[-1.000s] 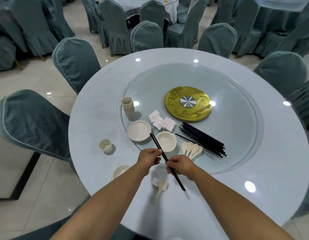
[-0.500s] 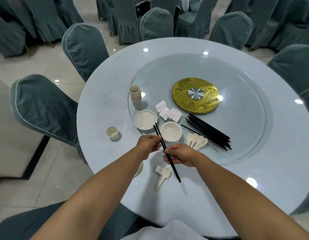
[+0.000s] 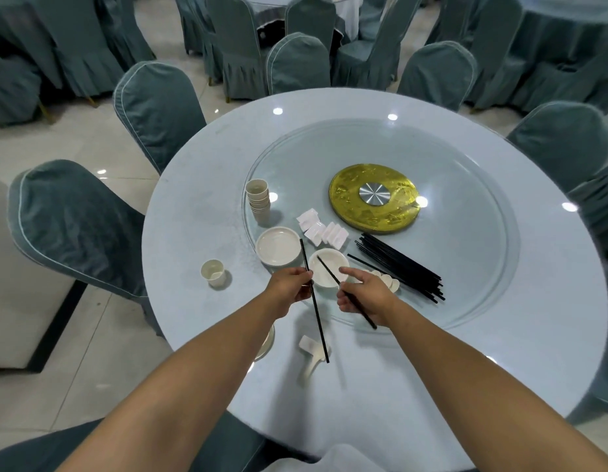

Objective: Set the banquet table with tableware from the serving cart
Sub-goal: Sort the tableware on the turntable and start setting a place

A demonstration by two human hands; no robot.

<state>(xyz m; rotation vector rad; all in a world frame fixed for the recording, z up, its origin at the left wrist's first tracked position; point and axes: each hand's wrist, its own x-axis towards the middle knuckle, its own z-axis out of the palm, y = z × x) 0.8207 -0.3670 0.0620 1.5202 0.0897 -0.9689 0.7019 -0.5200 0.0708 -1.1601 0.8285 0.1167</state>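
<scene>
Now, at the round banquet table (image 3: 200, 233), left to right:
Single cup: one small cream cup (image 3: 213, 273) stands alone on the pale tabletop, well left of the hands
Cup stack: nested cups (image 3: 258, 200) sit at the left edge of the glass turntable (image 3: 466, 260)
Plate: a shallow white plate (image 3: 277, 245) lies on the turntable just below the stack
Left hand: the left hand (image 3: 290, 287) pinches one black chopstick (image 3: 314, 301) between thumb and fingertips; the stick runs from beside the plate down to a white spoon (image 3: 311, 361), which lies on a small white rest (image 3: 305, 343) near the table's front edge
Near plate: another plate (image 3: 267, 345) shows only partly behind the left forearm
Bowl: a white bowl (image 3: 324, 272) sits between the two hands
Right hand: the right hand (image 3: 365, 294) grips a second chopstick (image 3: 345, 292), forefinger stretched out, the stick's tip over the bowl
Rests: spare white rests (image 3: 324, 230) lie clustered above the bowl
Spoons: a few spoons (image 3: 389, 280) lie just right of the right hand
Chopsticks: a loose bundle of black chopsticks (image 3: 398, 265) lies slantwise on the glass
Centre: a gold disc (image 3: 374, 199) marks the turntable's middle
</scene>
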